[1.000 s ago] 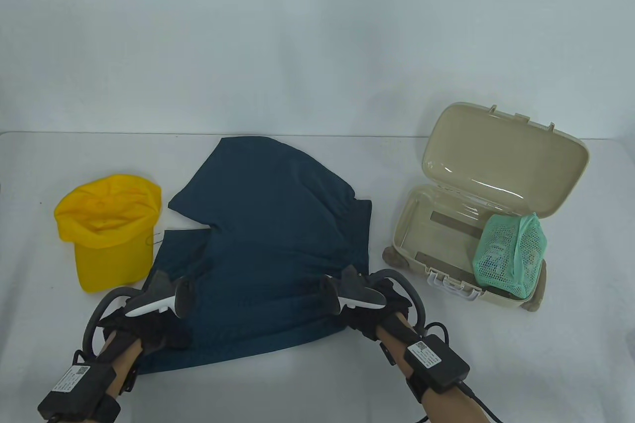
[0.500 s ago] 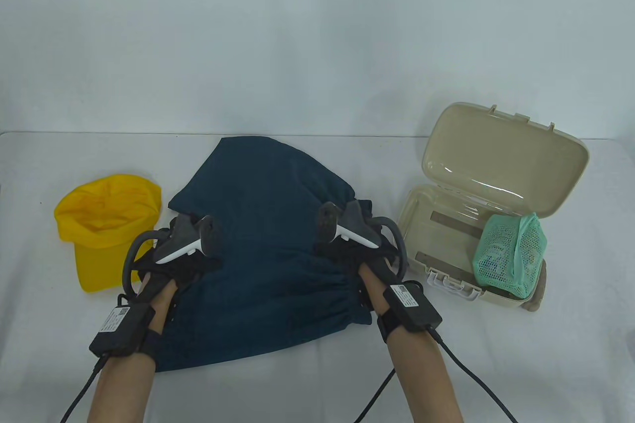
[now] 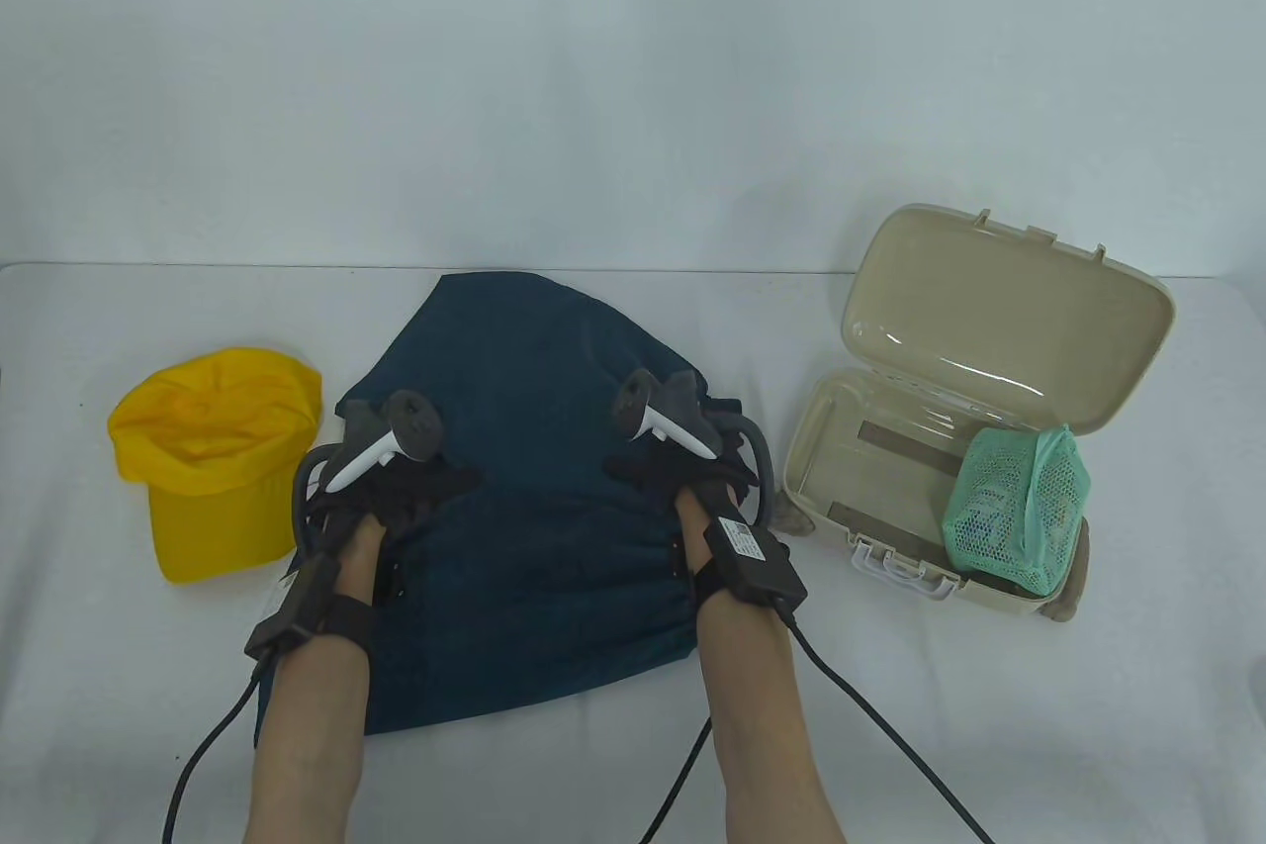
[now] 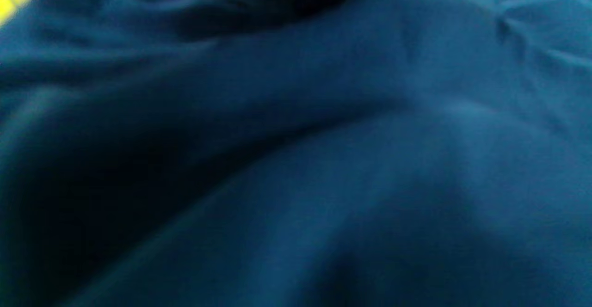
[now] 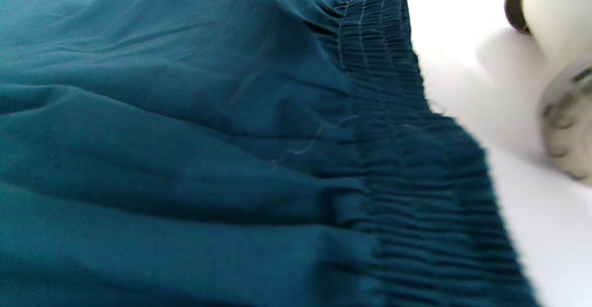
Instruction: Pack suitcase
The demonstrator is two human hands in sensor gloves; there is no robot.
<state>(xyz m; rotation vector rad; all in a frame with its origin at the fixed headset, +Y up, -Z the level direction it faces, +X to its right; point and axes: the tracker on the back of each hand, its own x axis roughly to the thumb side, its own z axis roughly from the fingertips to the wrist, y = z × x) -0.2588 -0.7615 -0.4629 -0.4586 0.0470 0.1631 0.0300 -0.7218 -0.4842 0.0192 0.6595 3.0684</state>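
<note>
Dark teal shorts (image 3: 534, 448) lie spread in the middle of the table, elastic waistband (image 5: 393, 113) toward the right. My left hand (image 3: 401, 488) rests on the shorts' left part and my right hand (image 3: 663, 473) on their right part by the waistband. The trackers hide the fingers, so I cannot tell if they pinch the cloth. The left wrist view is filled with the shorts' cloth (image 4: 323, 159). An open beige suitcase (image 3: 870, 448) stands at the right, with a green mesh bag (image 3: 1014, 508) in its near right corner.
A yellow cap (image 3: 213, 458) lies left of the shorts, close to my left hand. The suitcase lid (image 3: 1009, 320) stands open toward the back. A suitcase wheel (image 5: 564, 122) is just right of the waistband. Cables trail from both wrists to the near edge.
Both hands have moved away from me across the shorts, from the near part to the middle. The cloth has shifted and bunched slightly under them.
</note>
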